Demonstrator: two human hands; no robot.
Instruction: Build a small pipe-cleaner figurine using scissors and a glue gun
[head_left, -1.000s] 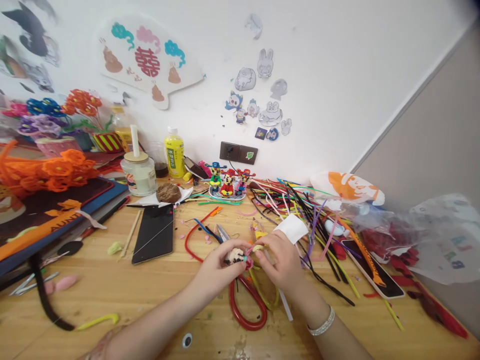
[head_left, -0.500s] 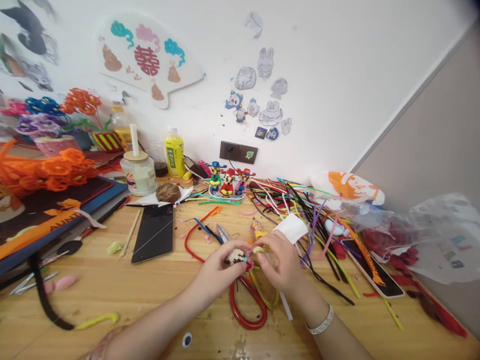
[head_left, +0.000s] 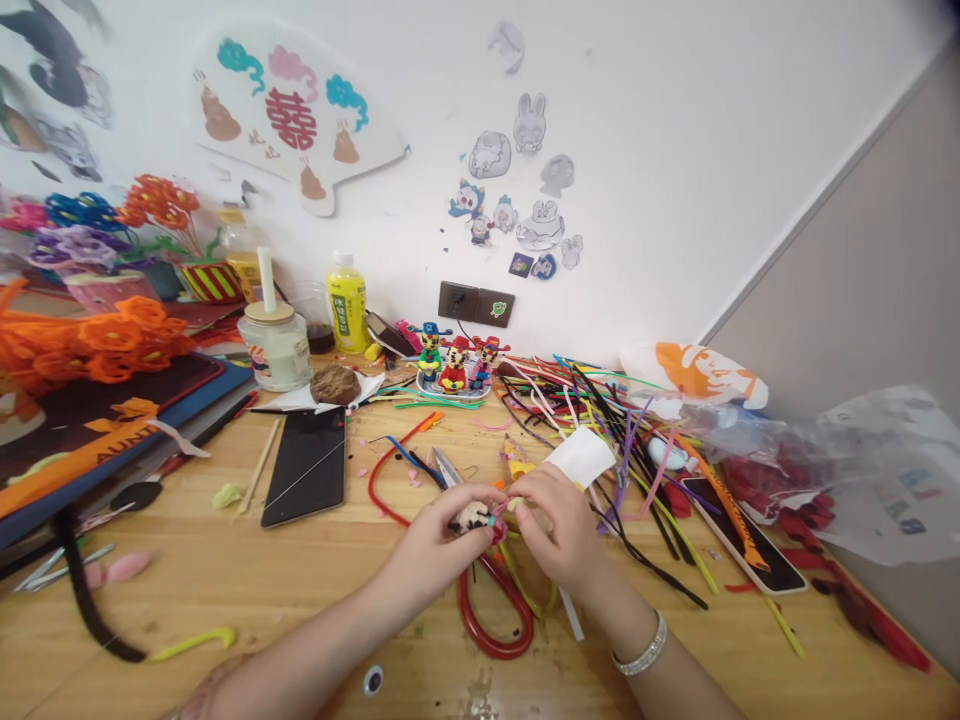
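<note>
My left hand [head_left: 450, 528] is closed around a small handmade figure [head_left: 474, 517] with a cream face, black marks and pink and teal parts. Much of the figure is hidden by the fingers. My right hand [head_left: 553, 525] pinches a small pale yellow piece [head_left: 514, 504] against the figure's pink side. Whether that piece is joined to the figure I cannot tell. Beneath both hands lie scissors, their red handle [head_left: 495, 650] toward me and a blade [head_left: 445, 466] pointing away. A yellow pipe cleaner [head_left: 541, 608] curves beside the handle.
Three similar figures [head_left: 454, 368] stand on a small tray at the back. Many loose pipe cleaners [head_left: 622, 440] lie to the right, near a phone [head_left: 780, 570]. On the left are a black tablet [head_left: 306, 468], a candle jar [head_left: 274, 350] and a yellow bottle [head_left: 347, 305].
Both hands stay almost in place with the figure and the pale yellow piece. The whole view has shifted very slightly.
</note>
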